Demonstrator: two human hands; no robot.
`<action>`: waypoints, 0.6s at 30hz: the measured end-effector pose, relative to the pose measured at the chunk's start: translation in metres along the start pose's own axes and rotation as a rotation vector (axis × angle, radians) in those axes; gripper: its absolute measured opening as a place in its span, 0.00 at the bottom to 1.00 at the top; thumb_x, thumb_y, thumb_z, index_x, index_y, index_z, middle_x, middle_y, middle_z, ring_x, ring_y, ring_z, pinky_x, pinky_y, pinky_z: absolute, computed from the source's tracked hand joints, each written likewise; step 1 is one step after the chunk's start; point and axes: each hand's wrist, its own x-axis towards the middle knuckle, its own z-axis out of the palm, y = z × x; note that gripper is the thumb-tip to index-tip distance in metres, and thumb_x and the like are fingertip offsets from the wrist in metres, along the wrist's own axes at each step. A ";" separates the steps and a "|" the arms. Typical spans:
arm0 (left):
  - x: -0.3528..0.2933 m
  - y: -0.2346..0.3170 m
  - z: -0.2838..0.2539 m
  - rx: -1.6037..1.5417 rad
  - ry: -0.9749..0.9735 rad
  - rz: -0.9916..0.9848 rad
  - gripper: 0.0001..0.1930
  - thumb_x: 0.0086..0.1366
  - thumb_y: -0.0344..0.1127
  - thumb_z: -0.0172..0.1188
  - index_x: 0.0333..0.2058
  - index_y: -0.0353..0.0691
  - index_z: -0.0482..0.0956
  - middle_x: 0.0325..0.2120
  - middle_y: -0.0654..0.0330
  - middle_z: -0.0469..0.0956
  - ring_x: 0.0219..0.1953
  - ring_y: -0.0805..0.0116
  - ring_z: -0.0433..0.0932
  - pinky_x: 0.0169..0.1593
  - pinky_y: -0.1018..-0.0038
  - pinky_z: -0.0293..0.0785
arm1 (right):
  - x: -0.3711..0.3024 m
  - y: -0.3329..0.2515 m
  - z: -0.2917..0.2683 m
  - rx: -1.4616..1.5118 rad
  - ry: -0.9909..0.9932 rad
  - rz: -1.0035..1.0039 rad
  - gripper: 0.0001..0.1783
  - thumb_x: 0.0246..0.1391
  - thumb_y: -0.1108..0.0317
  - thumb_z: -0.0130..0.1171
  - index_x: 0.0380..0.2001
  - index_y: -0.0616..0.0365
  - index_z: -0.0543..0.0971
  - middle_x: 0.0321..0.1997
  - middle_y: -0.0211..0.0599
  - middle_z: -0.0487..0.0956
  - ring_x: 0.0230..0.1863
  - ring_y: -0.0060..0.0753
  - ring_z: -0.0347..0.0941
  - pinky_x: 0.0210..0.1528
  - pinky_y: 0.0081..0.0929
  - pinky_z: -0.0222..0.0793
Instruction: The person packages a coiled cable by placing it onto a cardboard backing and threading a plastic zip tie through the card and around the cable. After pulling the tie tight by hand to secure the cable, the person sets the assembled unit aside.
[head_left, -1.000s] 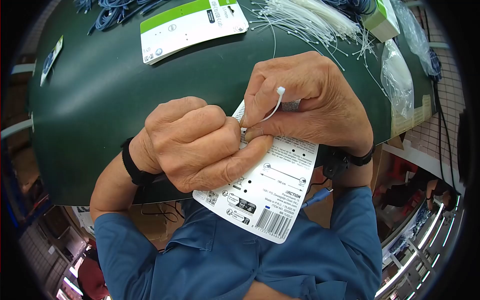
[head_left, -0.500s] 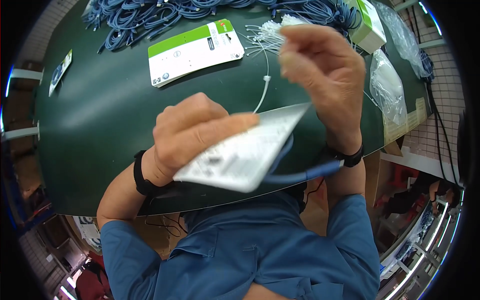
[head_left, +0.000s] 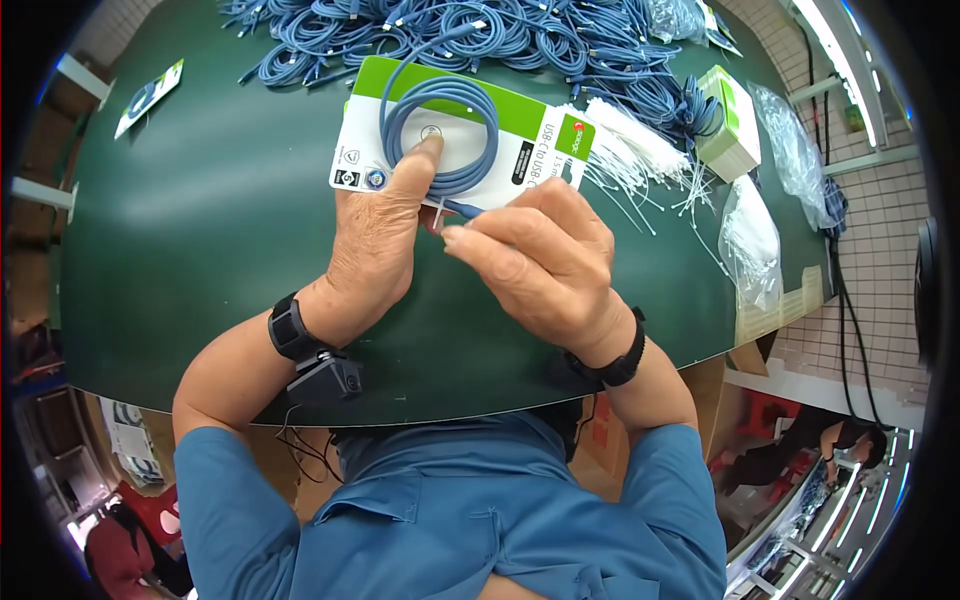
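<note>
My left hand (head_left: 380,225) grips a white-and-green cardboard card (head_left: 465,130) at its lower edge, the thumb pressed on its face. A coiled blue USB cable (head_left: 490,140) lies against the card, with one end reaching up past the top edge. At the card's lower edge a thin white cable tie (head_left: 438,214) shows beside a cable connector (head_left: 462,209). My right hand (head_left: 545,255) is closed in a pinch at that tie, its fingertips just below the card. The card hides most of whatever lies behind it.
Many coiled blue cables (head_left: 540,50) cover the table's far side. Loose white cable ties (head_left: 635,150) lie to the right, near a green-and-white box (head_left: 728,125) and plastic bags (head_left: 750,240). One card with a cable (head_left: 150,98) lies far left. Another person (head_left: 820,440) is at lower right.
The card has turned from a tilted, blurred position to face me, raised farther from my body; the coil on it now shows. My right hand has come down and left to its lower edge.
</note>
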 end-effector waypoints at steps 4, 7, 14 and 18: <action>-0.002 -0.005 -0.001 0.018 0.029 -0.014 0.14 0.71 0.32 0.64 0.52 0.40 0.74 0.34 0.65 0.79 0.26 0.80 0.74 0.23 0.80 0.68 | 0.003 0.005 0.000 -0.064 -0.040 0.032 0.20 0.38 0.79 0.78 0.39 0.55 0.87 0.33 0.31 0.83 0.28 0.33 0.75 0.29 0.28 0.71; -0.001 -0.002 -0.002 0.038 0.012 0.001 0.14 0.71 0.32 0.64 0.52 0.41 0.74 0.35 0.65 0.79 0.27 0.80 0.74 0.23 0.80 0.68 | 0.002 0.009 0.004 -0.080 -0.014 0.070 0.21 0.37 0.79 0.77 0.39 0.56 0.86 0.33 0.31 0.83 0.29 0.34 0.75 0.29 0.29 0.72; 0.004 -0.004 -0.006 0.060 -0.003 0.085 0.15 0.71 0.33 0.65 0.52 0.40 0.74 0.35 0.66 0.79 0.27 0.81 0.74 0.23 0.80 0.69 | -0.003 0.002 0.007 -0.006 -0.064 0.069 0.21 0.38 0.80 0.75 0.41 0.59 0.85 0.36 0.35 0.83 0.32 0.36 0.79 0.31 0.30 0.75; 0.004 -0.004 -0.007 0.117 0.025 0.109 0.15 0.71 0.34 0.65 0.52 0.40 0.74 0.35 0.65 0.79 0.27 0.81 0.74 0.23 0.81 0.69 | 0.002 -0.012 0.009 0.064 -0.047 -0.041 0.22 0.38 0.81 0.74 0.41 0.60 0.85 0.37 0.38 0.83 0.33 0.38 0.80 0.32 0.31 0.76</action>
